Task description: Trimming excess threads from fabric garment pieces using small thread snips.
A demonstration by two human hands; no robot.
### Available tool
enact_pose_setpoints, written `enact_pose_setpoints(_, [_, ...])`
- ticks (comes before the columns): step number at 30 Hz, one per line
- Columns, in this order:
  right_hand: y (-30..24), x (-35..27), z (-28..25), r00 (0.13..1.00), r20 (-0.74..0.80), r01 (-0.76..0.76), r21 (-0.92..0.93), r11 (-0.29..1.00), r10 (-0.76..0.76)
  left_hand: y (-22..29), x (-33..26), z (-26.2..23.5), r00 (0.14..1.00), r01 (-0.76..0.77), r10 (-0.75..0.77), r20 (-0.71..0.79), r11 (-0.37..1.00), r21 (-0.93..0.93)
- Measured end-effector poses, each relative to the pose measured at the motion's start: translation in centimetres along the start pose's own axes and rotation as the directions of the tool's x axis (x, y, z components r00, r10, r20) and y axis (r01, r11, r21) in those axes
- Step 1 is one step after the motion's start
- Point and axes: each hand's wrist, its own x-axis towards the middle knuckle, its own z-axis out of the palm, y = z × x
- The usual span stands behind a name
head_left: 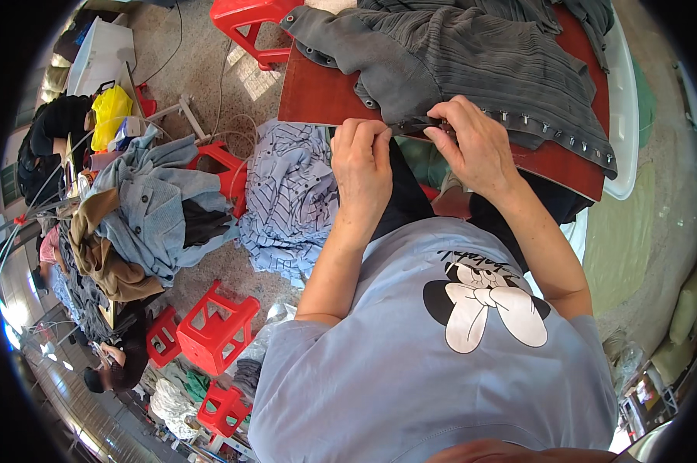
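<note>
Far on the left, a pile of clothes [144, 212] in blue, brown and black lies heaped up, with a yellow bag [109, 112] behind it. Lower down stand some red plastic stools [217, 328] on the floor. Near them a person [113, 370] with dark hair bends over other work. Next comes a blue striped cloth [287, 201], bunched up just beside the desk.

The left hand [362, 158] is closed. Its fingers curl down and pinch the near edge of the grey garment [456, 58]. The right hand [472, 143] is just beside it. Its thumb and fingers are closed on the same edge, right where a row of small metal snaps [553, 131] begins.

The grey garment is spread across the red-brown desk [318, 96], and its snap edge runs off to the right. Under the far right side of the desk sits a white tub [625, 108].
</note>
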Motion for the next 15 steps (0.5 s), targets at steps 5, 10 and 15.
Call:
enact_pose_setpoints(5, [0.5, 1.5, -0.1, 0.99, 0.0, 0.144, -0.005, 0.99, -0.144, 0.1, 0.7, -0.3, 0.981, -0.186, 0.19, 0.026, 0.976, -0.116])
enact_pose_setpoints(10, [0.9, 2.1, -0.3, 0.973, 0.068, 0.219, 0.004, 0.976, -0.219, 0.4, 0.9, -0.5, 0.97, 0.174, -0.067, 0.232, 0.858, -0.483])
enact_pose_setpoints(15, [0.6, 2.1, -0.5, 0.976, 0.103, 0.187, 0.046, 0.981, -0.191, -0.2, 0.7, 0.3, 0.984, 0.165, -0.108, 0.138, 0.839, -0.519])
